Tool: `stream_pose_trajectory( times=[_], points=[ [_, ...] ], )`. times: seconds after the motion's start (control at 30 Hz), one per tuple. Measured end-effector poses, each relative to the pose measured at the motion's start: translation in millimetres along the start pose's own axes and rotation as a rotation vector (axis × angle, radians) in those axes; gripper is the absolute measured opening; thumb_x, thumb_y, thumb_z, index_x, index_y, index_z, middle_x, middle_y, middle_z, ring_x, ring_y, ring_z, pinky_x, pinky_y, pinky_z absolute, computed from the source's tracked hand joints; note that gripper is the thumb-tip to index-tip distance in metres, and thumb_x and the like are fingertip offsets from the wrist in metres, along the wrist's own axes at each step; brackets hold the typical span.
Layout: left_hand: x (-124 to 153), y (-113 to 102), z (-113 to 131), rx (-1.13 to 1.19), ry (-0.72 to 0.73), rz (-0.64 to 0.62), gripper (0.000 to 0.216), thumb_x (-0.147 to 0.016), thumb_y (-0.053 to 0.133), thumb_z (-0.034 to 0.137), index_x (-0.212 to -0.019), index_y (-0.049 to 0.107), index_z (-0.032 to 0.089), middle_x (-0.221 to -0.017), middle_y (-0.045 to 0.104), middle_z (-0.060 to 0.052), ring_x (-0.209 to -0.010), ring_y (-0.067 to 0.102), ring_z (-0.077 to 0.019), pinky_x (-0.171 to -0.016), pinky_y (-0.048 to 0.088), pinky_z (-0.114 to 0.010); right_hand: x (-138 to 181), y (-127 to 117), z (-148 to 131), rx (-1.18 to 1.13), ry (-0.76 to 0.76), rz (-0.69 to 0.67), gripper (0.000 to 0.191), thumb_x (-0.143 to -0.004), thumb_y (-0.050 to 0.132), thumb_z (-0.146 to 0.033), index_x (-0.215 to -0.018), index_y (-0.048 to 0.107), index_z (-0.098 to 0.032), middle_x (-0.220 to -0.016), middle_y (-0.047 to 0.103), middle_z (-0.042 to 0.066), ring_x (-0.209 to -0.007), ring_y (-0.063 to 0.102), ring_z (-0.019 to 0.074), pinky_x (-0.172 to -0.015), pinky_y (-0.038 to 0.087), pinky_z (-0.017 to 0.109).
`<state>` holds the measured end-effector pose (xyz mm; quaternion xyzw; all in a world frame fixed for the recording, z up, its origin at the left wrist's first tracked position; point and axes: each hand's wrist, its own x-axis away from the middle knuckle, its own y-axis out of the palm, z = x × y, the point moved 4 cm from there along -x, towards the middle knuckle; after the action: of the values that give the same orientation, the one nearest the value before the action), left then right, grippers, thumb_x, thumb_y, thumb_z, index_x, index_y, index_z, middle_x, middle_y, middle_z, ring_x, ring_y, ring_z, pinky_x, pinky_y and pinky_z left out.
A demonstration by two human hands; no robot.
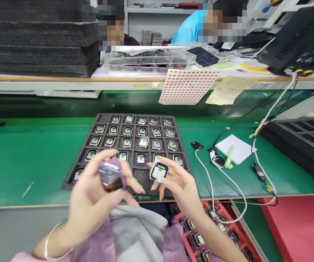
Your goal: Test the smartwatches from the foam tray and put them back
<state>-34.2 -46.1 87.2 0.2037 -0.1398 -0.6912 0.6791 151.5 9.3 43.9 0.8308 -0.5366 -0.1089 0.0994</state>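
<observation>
My left hand [87,196] is closed around a purple-framed smartwatch body [111,175], whose dark, glossy face reflects light. Between the fingers and thumb of my right hand [183,182] is a pale-framed smartwatch [159,171] with a lit screen of white and green blocks. Both hands are raised over the near side of a dark grey foam tray [140,178]. Rows of watch bodies sit in its compartments, most showing similar lit screens. A purple-framed watch [140,159] lies in the tray between my hands. My left hand hides part of the nearest rows.
Right of the tray are a charging watch [219,161], white cables [210,182], a white pad [234,145] and a green pen-like object [229,156]. A red tray [185,236] of boxed watches sits below the table edge. Foam sheets [36,43] are stacked back left; two people are opposite.
</observation>
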Motion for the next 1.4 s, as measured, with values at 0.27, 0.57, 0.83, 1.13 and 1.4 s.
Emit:
stream_pose_trajectory(
  times=[0.27, 0.57, 0.83, 1.13, 1.4],
  points=[
    [-21, 8, -45, 0.048, -0.203, -0.104, 0.048, -0.077, 0.07, 0.013, -0.119, 0.049, 0.021, -0.102, 0.061, -0.007, -0.09, 0.065, -0.0217, -0.078, 0.059, -0.034, 0, -3, 1, 0.087, -0.047, 0.075, 0.031, -0.088, 0.061, -0.028, -0.118, 0.057, -0.023, -0.109, 0.066, 0.011, -0.058, 0.063, 0.0149, -0.04, 0.047, 0.023],
    [-20, 7, -45, 0.057, -0.19, -0.178, 0.041, -0.087, 0.059, 0.018, -0.126, 0.046, 0.023, -0.109, 0.059, -0.008, -0.097, 0.063, -0.0223, -0.083, 0.057, -0.038, 4, -5, -3, 0.187, -0.03, 0.169, 0.022, -0.086, 0.063, -0.03, -0.106, 0.061, -0.021, -0.091, 0.069, 0.007, -0.045, 0.055, 0.0101, -0.035, 0.039, 0.021],
    [-23, 7, -45, -0.009, -0.142, -0.174, 0.049, -0.084, 0.063, 0.018, -0.128, 0.043, 0.022, -0.103, 0.059, -0.007, -0.09, 0.064, -0.0208, -0.078, 0.058, -0.037, 6, -11, 0, 0.139, -0.014, 0.135, 0.023, -0.088, 0.062, -0.031, -0.109, 0.061, -0.021, -0.097, 0.069, 0.01, -0.047, 0.057, 0.0122, -0.036, 0.04, 0.023],
    [-26, 6, -47, 0.066, -0.114, -0.188, 0.036, -0.092, 0.052, 0.022, -0.127, 0.044, 0.021, -0.103, 0.061, -0.009, -0.094, 0.065, -0.0244, -0.074, 0.059, -0.036, 9, -17, -2, 0.145, -0.032, 0.127, 0.023, -0.089, 0.059, -0.032, -0.11, 0.061, -0.021, -0.099, 0.07, 0.011, -0.048, 0.059, 0.0144, -0.037, 0.042, 0.025],
    [-27, 5, -45, 0.089, -0.075, -0.208, 0.041, -0.087, 0.057, 0.014, -0.126, 0.045, 0.022, -0.104, 0.061, -0.008, -0.095, 0.065, -0.0237, -0.074, 0.059, -0.033, 12, -17, -2, 0.134, -0.032, 0.114, 0.025, -0.091, 0.057, -0.029, -0.115, 0.06, -0.023, -0.105, 0.068, 0.012, -0.052, 0.062, 0.0165, -0.038, 0.043, 0.026]
  ],
)
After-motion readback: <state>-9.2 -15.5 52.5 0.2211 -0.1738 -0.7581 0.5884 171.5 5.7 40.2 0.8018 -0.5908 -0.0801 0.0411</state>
